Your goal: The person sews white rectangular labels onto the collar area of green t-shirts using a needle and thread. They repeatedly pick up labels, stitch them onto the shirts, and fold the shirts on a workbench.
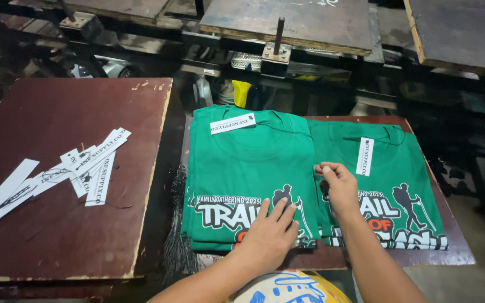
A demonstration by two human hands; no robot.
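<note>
So the left hand [269,233] is lying flat, fingers spread, on the left stack of folded green shirts [248,179], holding nothing. Right hand [339,188] rests on the second green stack [391,191] just beside it, fingertips pinched on the fabric edge. White label strips [94,163] lie well off left on the dark red counter [57,235].

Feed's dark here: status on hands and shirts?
Left hand flat on left stack of folded green printed T-shirts. Right hand pinching right green stack's edge. Nothing obstructing.
</note>
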